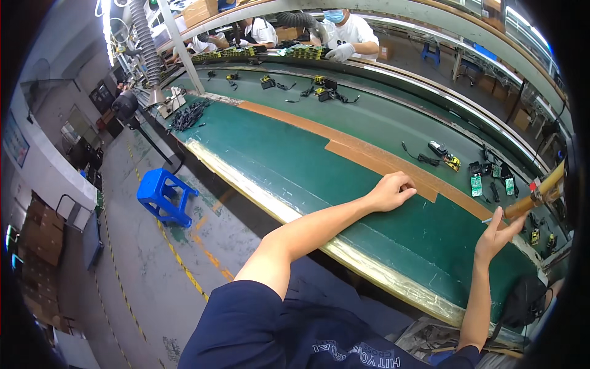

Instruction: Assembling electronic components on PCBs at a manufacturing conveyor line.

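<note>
My left hand (392, 192) rests on the green bench top (289, 163) with its fingers loosely curled; nothing shows in them. It lies at the near edge of a long brown strip (362, 157). Farther right, my right hand (496, 237) is raised, thumb and fingers apart, beside a tan pole (541, 190). A thin pale tip (487, 220) shows by the thumb; whether the hand touches it I cannot tell. Beyond the strip, green circuit boards (476, 186) with black leads lie near a black adapter (437, 148) and a yellow-wrapped part (453, 162).
Several yellow and black parts with cables (322, 89) lie on the far green belt. A heap of black cables (189, 115) sits at the bench's left end. Across the line, a person's gloved hand (340, 53) is near green boards. A blue stool (165, 194) stands on the floor.
</note>
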The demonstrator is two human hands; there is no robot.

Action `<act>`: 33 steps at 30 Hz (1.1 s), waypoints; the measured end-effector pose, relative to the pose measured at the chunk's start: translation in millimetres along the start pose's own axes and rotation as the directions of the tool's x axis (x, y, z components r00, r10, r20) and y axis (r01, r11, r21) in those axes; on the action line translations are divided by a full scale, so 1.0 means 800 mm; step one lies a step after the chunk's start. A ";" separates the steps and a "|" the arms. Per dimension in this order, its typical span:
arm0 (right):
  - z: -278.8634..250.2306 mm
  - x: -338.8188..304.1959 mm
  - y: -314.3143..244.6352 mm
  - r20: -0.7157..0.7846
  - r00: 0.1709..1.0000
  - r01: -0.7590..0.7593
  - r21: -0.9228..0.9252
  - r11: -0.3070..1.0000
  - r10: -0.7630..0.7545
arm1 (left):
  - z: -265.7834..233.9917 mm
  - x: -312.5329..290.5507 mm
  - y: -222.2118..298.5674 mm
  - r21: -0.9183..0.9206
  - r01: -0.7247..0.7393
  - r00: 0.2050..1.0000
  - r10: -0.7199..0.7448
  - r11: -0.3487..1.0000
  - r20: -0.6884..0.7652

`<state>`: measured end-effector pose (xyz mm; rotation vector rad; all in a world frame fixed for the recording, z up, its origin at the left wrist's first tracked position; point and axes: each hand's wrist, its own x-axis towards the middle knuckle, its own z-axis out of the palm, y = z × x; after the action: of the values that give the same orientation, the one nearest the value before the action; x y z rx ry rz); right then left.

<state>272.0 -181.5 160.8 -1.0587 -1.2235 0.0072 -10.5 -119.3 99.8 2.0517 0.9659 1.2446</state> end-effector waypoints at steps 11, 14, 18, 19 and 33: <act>-0.055 -0.102 -0.002 0.492 0.600 0.522 0.358 0.774 -0.631 | 0.097 -0.021 -0.014 0.237 0.003 0.991 0.029 0.971 -0.132; -0.057 -0.115 0.045 0.468 0.648 0.476 0.368 0.799 -0.601 | 0.122 -0.029 -0.033 0.383 0.018 0.997 0.013 0.924 -0.078; -0.074 -0.136 0.089 0.462 0.704 0.362 0.419 0.832 -0.539 | 0.168 -0.047 -0.066 0.583 -0.087 0.991 0.133 0.808 -0.035; -0.076 -0.135 0.099 0.472 0.700 0.357 0.419 0.835 -0.536 | 0.174 -0.044 -0.071 0.610 -0.112 0.986 0.164 0.784 -0.030; -0.111 -0.097 0.128 0.537 0.680 0.345 0.367 0.864 -0.500 | 0.212 -0.015 -0.037 0.573 -0.039 0.998 0.059 0.819 -0.016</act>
<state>360.6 -223.2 39.7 -0.5312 -2.0063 0.1483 129.8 -125.8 -0.3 2.5246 1.4510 1.0987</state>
